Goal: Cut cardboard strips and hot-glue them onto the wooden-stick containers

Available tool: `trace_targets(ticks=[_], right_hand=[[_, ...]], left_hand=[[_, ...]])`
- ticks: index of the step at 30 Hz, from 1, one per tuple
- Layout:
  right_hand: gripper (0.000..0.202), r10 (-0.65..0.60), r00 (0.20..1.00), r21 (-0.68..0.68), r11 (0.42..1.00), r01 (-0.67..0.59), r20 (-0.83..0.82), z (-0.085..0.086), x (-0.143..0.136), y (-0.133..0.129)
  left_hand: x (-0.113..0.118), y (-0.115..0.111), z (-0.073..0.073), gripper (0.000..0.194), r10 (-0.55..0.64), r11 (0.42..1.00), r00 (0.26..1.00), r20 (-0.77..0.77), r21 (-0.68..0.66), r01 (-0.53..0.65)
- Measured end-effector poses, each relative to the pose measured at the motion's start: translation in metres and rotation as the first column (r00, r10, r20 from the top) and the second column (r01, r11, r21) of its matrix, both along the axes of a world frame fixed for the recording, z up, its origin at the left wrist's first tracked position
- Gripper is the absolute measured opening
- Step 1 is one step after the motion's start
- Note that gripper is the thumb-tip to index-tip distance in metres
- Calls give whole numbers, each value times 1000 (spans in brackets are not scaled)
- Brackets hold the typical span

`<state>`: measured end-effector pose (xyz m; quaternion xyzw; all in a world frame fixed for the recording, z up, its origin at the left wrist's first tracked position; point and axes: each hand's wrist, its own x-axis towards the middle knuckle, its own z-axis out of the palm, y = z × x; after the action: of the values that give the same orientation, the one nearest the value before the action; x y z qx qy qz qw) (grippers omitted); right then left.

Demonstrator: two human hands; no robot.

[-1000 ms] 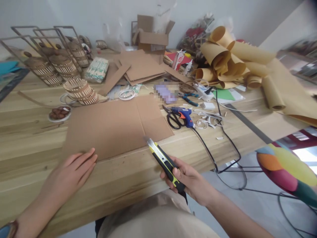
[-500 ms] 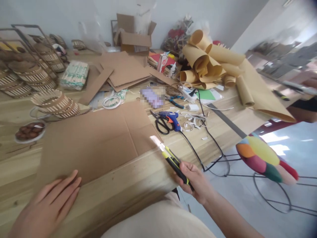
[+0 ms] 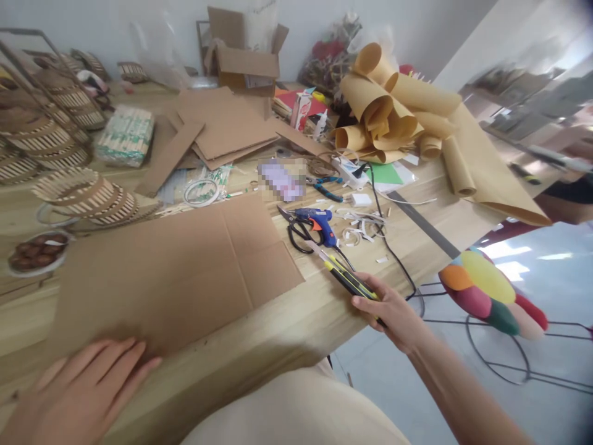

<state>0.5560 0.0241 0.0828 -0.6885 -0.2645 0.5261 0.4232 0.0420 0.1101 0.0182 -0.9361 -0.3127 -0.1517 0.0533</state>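
Note:
A flat brown cardboard sheet (image 3: 157,272) with a crease near its right side lies at the table's front edge. Fingers stretched out, my left hand (image 3: 88,383) rests on its near left corner. My right hand (image 3: 389,309) is closed around a black and yellow utility knife (image 3: 349,281), its blade bare and pointing up and left. The knife is held above the table edge, to the right of the cardboard. Just beyond the blade are a blue glue gun (image 3: 322,222) and black-handled scissors (image 3: 300,237).
Behind the sheet stand a slatted wooden basket (image 3: 92,194), a bowl of brown nuts (image 3: 39,252) and stacked cardboard (image 3: 231,127). Pliers (image 3: 327,188), a power strip (image 3: 352,173) and rolled kraft paper (image 3: 384,105) lie at the right. A colourful stool (image 3: 491,290) stands beside the table.
My right hand has moved right with the utility knife, away from the cardboard and nearer the glue gun. My left hand stays on the sheet's corner. The view has shifted slightly.

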Motion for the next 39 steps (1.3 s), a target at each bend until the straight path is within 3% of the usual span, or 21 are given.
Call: trace_targets(ticks=[3, 6, 8, 11, 15, 20, 24, 29, 34, 39], right_hand=[[51, 93, 942, 37, 993, -111, 323, -4, 13, 0], [37, 199, 739, 75, 944, -320, 644, 0, 25, 2], [33, 256, 617, 60, 894, -443, 744, 6, 28, 6], [35, 324, 531, 39, 826, -562, 783, 16, 29, 13], [42, 388, 471, 6, 767, -642, 792, 18, 32, 18], [41, 392, 403, 17, 700, -714, 827, 6, 42, 16], [40, 408, 340, -20, 664, -748, 847, -1, 42, 16], [41, 421, 206, -117, 624, -773, 884, -7, 29, 11], [49, 365, 115, -155, 631, -760, 924, -9, 15, 15], [42, 328, 61, -177, 648, -741, 943, -11, 9, 30]], left_hand=[[48, 13, 29, 42, 9, 991, 997, -75, 133, 1], [99, 28, 49, 42, -121, 975, 989, -85, 178, 134], [130, 37, 56, 45, -246, 954, 968, -52, 162, 252], [169, 50, 54, 55, -316, 945, 948, -24, 81, 317], [201, 63, 35, 72, -442, 895, 896, -38, 38, 444], [210, 69, 15, 63, -450, 892, 889, -88, -83, 444], [208, 70, 13, 53, -421, 901, 898, -128, -175, 397], [209, 68, 14, 52, -409, 906, 906, -112, -169, 388], [211, 69, 13, 51, -396, 910, 913, -98, -175, 376], [212, 71, 12, 52, -340, 932, 937, -85, -160, 324]])
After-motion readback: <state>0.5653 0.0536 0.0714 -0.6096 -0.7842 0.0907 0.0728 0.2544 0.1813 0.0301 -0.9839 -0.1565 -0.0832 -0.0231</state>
